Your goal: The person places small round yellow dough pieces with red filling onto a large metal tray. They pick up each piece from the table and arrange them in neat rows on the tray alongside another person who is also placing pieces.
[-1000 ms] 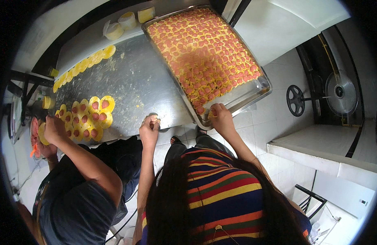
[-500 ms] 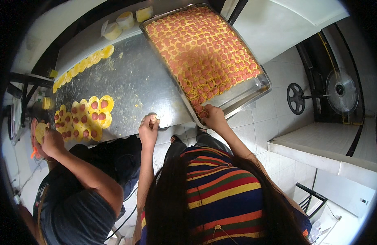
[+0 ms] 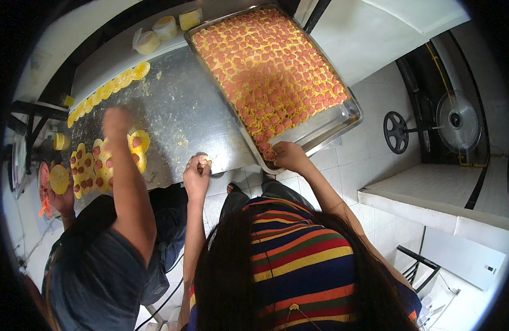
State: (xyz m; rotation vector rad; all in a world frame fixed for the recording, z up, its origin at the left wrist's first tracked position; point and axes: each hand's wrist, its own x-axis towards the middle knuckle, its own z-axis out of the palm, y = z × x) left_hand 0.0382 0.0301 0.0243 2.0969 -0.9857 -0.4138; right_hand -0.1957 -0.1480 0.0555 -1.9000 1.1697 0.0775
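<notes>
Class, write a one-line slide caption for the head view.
Right hand places a sausage-topped dough piece on the full metal tray; left hand holds another at the steel table.

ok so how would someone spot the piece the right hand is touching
Start at the big metal tray packed with yellow pieces topped with pink sausage slices. Follow its near edge to the corner, where the right hand rests. The piece under its fingers is the last one before bare metal.

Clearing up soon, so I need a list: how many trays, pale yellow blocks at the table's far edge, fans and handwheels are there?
Metal tray: 1
Pale yellow blocks: 3
Fan: 1
Black handwheel: 1
Total: 6
</notes>
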